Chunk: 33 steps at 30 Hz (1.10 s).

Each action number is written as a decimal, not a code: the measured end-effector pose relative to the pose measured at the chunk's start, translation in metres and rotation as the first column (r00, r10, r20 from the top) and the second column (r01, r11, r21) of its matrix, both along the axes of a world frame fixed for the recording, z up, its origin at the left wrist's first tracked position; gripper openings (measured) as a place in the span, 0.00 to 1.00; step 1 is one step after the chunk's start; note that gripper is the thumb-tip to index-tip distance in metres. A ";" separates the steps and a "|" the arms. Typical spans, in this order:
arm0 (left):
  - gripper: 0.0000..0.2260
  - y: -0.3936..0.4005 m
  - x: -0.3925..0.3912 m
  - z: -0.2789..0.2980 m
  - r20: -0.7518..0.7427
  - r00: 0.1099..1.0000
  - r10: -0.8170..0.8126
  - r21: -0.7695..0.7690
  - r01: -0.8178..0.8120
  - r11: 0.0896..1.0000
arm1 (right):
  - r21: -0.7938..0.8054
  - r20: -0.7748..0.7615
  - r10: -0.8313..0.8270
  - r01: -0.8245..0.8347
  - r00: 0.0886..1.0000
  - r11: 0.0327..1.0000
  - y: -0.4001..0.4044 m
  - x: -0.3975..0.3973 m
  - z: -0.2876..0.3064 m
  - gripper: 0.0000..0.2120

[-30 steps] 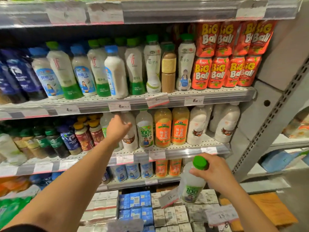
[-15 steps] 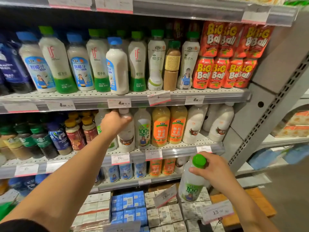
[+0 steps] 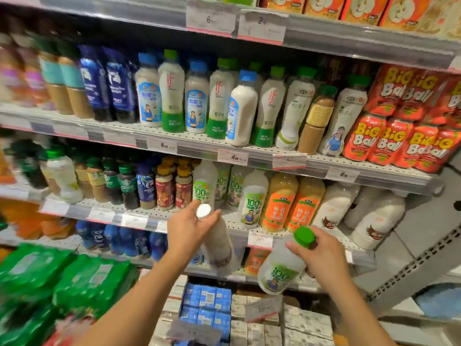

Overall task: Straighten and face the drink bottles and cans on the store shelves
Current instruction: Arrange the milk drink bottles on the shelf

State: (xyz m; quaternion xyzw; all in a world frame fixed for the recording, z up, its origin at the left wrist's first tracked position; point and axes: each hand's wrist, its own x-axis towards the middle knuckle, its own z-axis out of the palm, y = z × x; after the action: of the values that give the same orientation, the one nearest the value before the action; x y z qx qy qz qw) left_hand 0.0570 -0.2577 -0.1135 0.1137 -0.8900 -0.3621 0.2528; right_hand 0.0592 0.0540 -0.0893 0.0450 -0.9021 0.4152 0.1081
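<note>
Shelving (image 3: 249, 152): grey perforated tiers, price tags along the front rails; left side blurred
Upper tier: white bottles with blue and green caps, upright; red Big Ball pouches (image 3: 409, 121) at right
Middle tier: 100% coconut bottles (image 3: 252, 199), two orange bottles (image 3: 291, 203) beside them, white bottles further right
Left hand (image 3: 189, 227): fingers curled round neck of white-capped bottle (image 3: 219, 243); bottle off the shelf, held in front of middle tier, tilted, label blurred
Right hand (image 3: 321, 253): grips green-capped bottle (image 3: 284, 268) near its cap; bottle tilted, below middle tier, near the other bottle, not touching
</note>
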 end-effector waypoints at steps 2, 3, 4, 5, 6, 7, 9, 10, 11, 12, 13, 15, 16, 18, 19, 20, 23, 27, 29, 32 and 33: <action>0.17 -0.009 0.021 0.001 -0.034 0.999 0.041 0.010 -0.041 0.999 | -0.028 -0.031 0.007 -0.007 1.000 1.000 -0.012 -0.007 0.000 0.12; 0.16 -0.014 0.031 0.002 -0.051 0.997 0.059 0.008 -0.059 0.998 | -0.040 -0.048 0.014 -0.016 0.999 0.999 -0.019 -0.010 0.001 0.11; 0.14 -0.022 0.041 0.002 -0.066 0.995 0.072 0.003 -0.072 0.997 | -0.056 -0.061 0.027 -0.030 0.998 0.998 -0.026 -0.015 0.002 0.11; 0.13 -0.028 0.049 0.002 -0.077 0.994 0.076 -0.009 -0.077 0.997 | -0.079 -0.067 0.033 -0.038 0.997 0.996 -0.034 -0.019 0.004 0.10; 0.14 -0.035 0.056 0.001 -0.082 0.993 0.080 -0.033 -0.083 0.996 | -0.106 -0.073 0.043 -0.050 0.996 0.993 -0.042 -0.025 0.008 0.09; 0.18 -0.043 0.063 0.001 -0.082 0.993 0.091 -0.061 -0.096 0.994 | -0.132 -0.082 0.060 -0.070 0.995 0.989 -0.051 -0.031 0.011 0.09; 0.22 -0.059 0.074 -0.001 -0.083 0.989 0.127 -0.100 -0.135 0.986 | -0.160 -0.113 0.081 -0.099 0.990 0.982 -0.070 -0.046 0.018 0.08; 0.23 -0.067 0.079 -0.002 -0.088 0.985 0.145 -0.114 -0.155 0.981 | -0.163 -0.124 0.085 -0.105 0.989 0.981 -0.079 -0.054 0.020 0.09; 0.23 -0.074 0.084 -0.003 -0.095 0.982 0.162 -0.116 -0.172 0.978 | -0.167 -0.132 0.094 -0.116 0.987 0.979 -0.087 -0.061 0.021 0.09; 0.24 -0.079 0.089 -0.004 -0.106 0.979 0.172 -0.113 -0.184 0.976 | -0.165 -0.140 0.100 -0.123 0.985 0.979 -0.094 -0.069 0.021 0.09; 0.24 -0.083 0.094 -0.005 -0.115 0.976 0.184 -0.106 -0.196 0.975 | -0.167 -0.146 0.103 -0.127 0.984 0.978 -0.099 -0.076 0.019 0.09; 0.26 -0.089 0.102 -0.005 -0.124 0.968 0.217 -0.104 -0.231 0.967 | -0.146 -0.135 0.102 -0.121 0.986 0.982 -0.109 -0.090 0.016 0.12; 0.26 -0.092 0.106 -0.005 -0.122 0.966 0.228 -0.103 -0.241 0.965 | -0.121 -0.121 0.099 -0.114 0.988 0.986 -0.113 -0.097 0.013 0.14; 0.26 -0.095 0.112 -0.006 -0.119 0.967 0.224 -0.081 -0.234 0.969 | -0.068 -0.111 0.113 -0.121 0.987 0.990 -0.122 -0.109 0.009 0.15; 0.26 -0.096 0.114 -0.006 -0.122 0.968 0.221 -0.069 -0.230 0.971 | -0.048 -0.107 0.129 -0.135 0.986 0.990 -0.127 -0.114 0.007 0.15; 0.25 -0.096 0.116 -0.006 -0.124 0.967 0.222 -0.061 -0.230 0.971 | -0.025 -0.105 0.141 -0.144 0.984 0.989 -0.133 -0.118 0.008 0.14; 0.24 -0.094 0.117 -0.006 -0.128 0.964 0.234 -0.067 -0.244 0.967 | 0.068 -0.104 0.146 -0.140 0.984 0.988 -0.151 -0.131 0.015 0.12; 0.25 -0.090 0.112 -0.006 -0.102 0.967 0.233 -0.077 -0.241 0.967 | 0.199 0.010 0.077 -0.077 0.997 0.977 -0.170 -0.142 0.032 0.20; 0.24 -0.085 0.109 -0.004 -0.120 0.966 0.227 -0.068 -0.236 0.969 | 0.209 0.063 0.070 -0.081 0.996 0.974 -0.175 -0.149 0.035 0.21; 0.24 -0.079 0.104 -0.003 -0.123 0.965 0.230 -0.030 -0.235 0.972 | 0.162 0.115 0.106 -0.124 0.988 0.979 -0.179 -0.158 0.035 0.22; 0.24 -0.078 0.102 -0.004 -0.115 0.966 0.232 -0.019 -0.235 0.972 | 0.155 0.125 0.107 -0.126 0.986 0.980 -0.178 -0.161 0.035 0.22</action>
State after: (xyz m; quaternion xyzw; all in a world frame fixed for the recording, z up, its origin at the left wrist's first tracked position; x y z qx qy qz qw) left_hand 0.1591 -0.3360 -0.1172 0.1932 -0.8605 -0.3212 0.3449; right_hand -0.1018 -0.1245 -0.0547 0.0823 -0.9335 0.3479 0.0269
